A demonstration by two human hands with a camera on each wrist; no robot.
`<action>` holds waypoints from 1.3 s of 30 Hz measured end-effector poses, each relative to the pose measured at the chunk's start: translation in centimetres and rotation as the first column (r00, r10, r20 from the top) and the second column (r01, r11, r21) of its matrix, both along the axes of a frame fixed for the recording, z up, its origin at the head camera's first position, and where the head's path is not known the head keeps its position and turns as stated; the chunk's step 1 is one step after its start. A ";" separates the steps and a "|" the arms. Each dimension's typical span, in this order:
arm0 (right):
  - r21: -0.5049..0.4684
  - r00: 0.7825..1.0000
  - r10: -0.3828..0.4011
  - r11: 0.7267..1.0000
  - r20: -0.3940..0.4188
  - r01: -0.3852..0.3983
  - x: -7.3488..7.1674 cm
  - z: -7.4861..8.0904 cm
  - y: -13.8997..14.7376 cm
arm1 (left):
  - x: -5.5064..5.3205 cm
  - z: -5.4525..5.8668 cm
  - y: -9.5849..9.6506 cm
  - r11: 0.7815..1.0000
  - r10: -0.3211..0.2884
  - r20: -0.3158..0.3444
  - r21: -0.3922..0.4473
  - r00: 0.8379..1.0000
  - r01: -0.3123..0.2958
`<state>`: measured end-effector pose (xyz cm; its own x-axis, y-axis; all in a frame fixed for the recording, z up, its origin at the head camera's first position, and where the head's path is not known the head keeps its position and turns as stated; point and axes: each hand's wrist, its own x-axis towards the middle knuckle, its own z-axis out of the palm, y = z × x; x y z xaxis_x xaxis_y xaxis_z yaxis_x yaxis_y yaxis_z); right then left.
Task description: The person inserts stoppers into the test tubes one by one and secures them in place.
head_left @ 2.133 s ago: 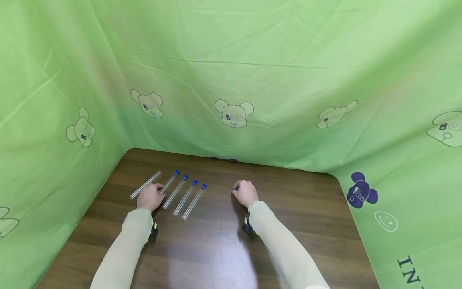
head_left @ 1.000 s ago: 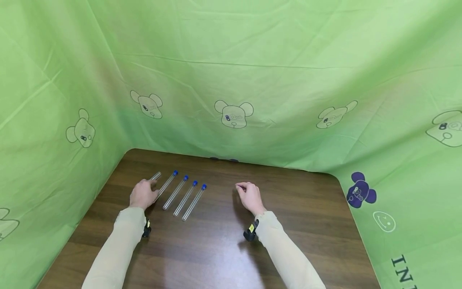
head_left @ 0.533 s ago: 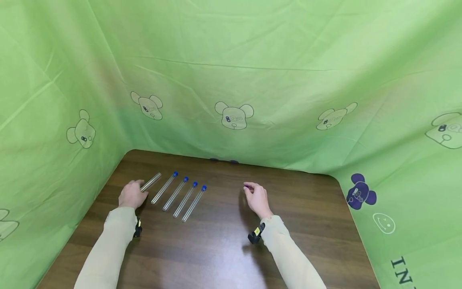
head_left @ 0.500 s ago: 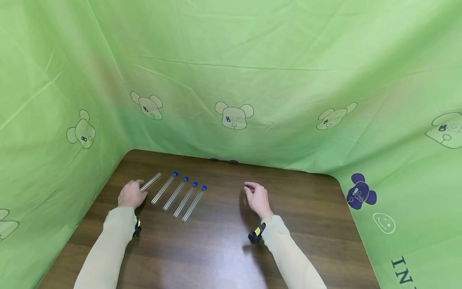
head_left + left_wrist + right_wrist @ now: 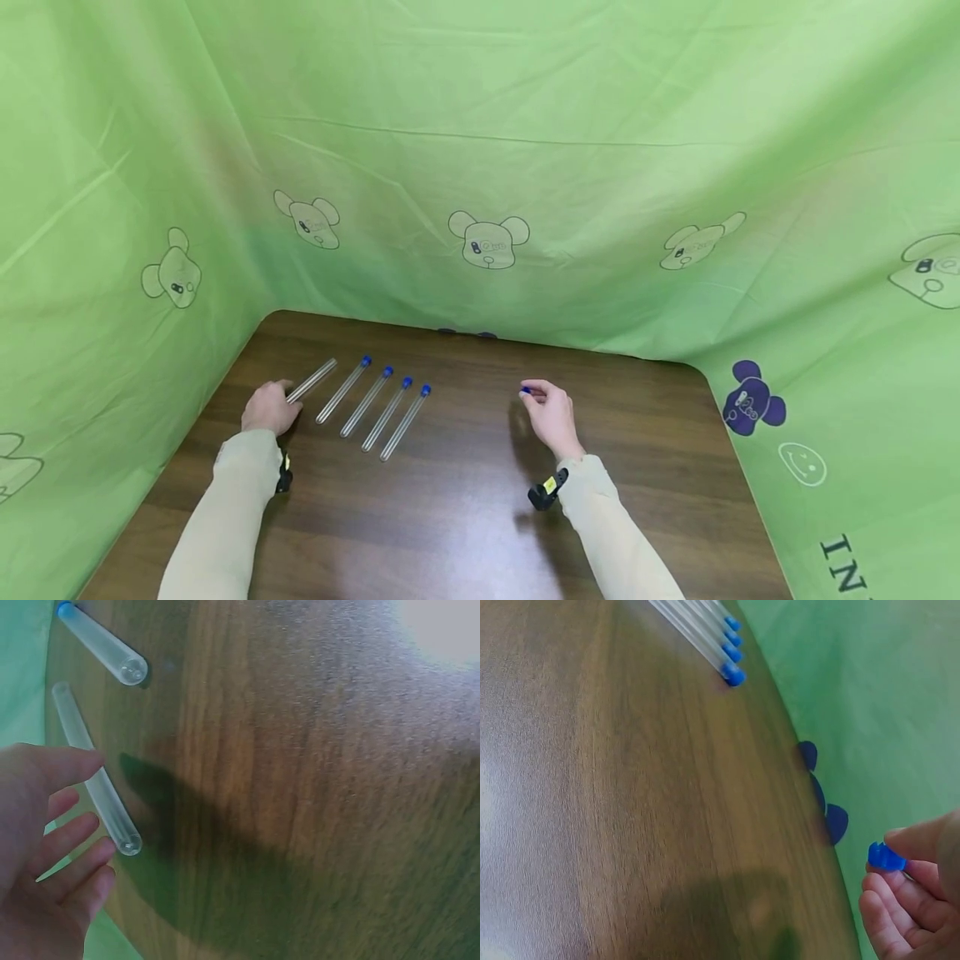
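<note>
My right hand [image 5: 553, 419] pinches a small blue cap [image 5: 886, 857] between thumb and fingers, held up over the table. At the left, my left hand [image 5: 270, 408] hovers beside the lower end of an uncapped clear test tube [image 5: 313, 380]. In the left wrist view its thumb [image 5: 71, 766] crosses in front of that tube, and the other fingers are loosely bent below, with fingertips right at the tube's rounded end. Several test tubes with blue caps [image 5: 365, 403] lie in a slanted row just right of the uncapped one.
A brown wooden table [image 5: 450, 500] carries everything. Green cloth [image 5: 487, 167] with bear-head drawings hangs along its back and sides. Each wrist wears a small black camera [image 5: 548, 489].
My left hand has left the leftmost capped tube and shifted left to the uncapped one. My right hand has moved right, carrying the blue cap, which now shows more clearly.
</note>
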<state>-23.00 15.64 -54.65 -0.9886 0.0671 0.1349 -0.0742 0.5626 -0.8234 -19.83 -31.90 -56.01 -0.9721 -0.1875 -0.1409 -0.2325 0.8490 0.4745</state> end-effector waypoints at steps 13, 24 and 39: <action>-0.014 1.000 -0.001 1.000 0.002 0.001 0.1 -0.3 0.9 | 0.7 -1.1 0.7 0.998 0.063 -0.056 -0.016 0.996 -0.064; -0.011 1.000 0.008 1.000 0.012 -0.008 0.3 -0.4 1.1 | 1.0 -1.2 1.6 0.992 0.129 -0.088 0.025 0.988 -0.127; -0.032 0.998 0.002 0.999 0.060 0.000 0.7 -0.6 1.5 | 0.9 -1.5 1.7 0.991 0.132 -0.086 0.033 0.988 -0.129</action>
